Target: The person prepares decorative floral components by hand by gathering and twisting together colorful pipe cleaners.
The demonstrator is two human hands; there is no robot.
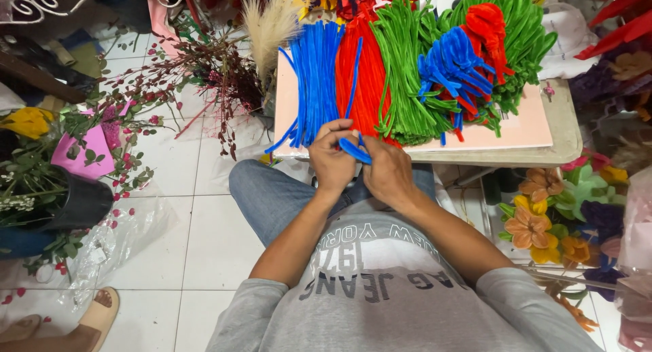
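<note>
your left hand (331, 158) and right hand (387, 172) are both pinched shut on one blue pipe cleaner (354, 150), bent between them just above your lap at the near edge of the pink board (523, 129). behind it lie straight blue stems (314, 80), red stems (363, 73), green stems (401, 73). a black flower bucket (78, 202) stands well left on the floor.

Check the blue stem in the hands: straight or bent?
Bent: the blue stem curves between the left hand and right hand.
</note>
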